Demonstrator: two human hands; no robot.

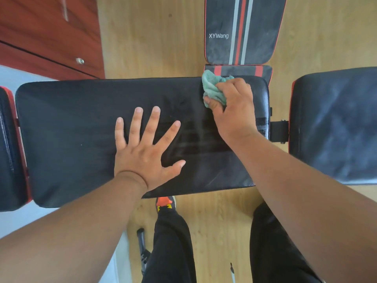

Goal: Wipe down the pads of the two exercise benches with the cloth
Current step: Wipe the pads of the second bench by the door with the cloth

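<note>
- Nearest the camera, the person's two legs in dark trousers stand on a pale wooden floor [142,48], with one orange-toed shoe [164,203] just under the near edge of the bench.
- Two bare forearms reach forward from the bottom corners, over a long black bench pad [71,129] that runs left to right across the middle of the view.
- The left hand [145,148] lies flat on this pad, fingers straight and spread wide, holding nothing; it seems to steady the person or the bench.
- The right hand [232,107] has its fingers curled round a bunched pale green cloth [212,86], pressing it on the pad's far right corner.
- Faint streaks cross the pad between the two hands. They suggest wiping is under way there, while the left stretch looks dull; how much of it is clean cannot be told.
- To the right, a separate black pad [336,123] shows grey, dusty smears and looks likely still to be wiped.
- At the far left edge, part of another red-trimmed pad [10,150] is only partly visible.
- Farther off, the second bench's striped pad [240,29], marked "XYWang", looks dusty and untouched.
- A red-brown cabinet [47,31] fills the far left corner.
</note>
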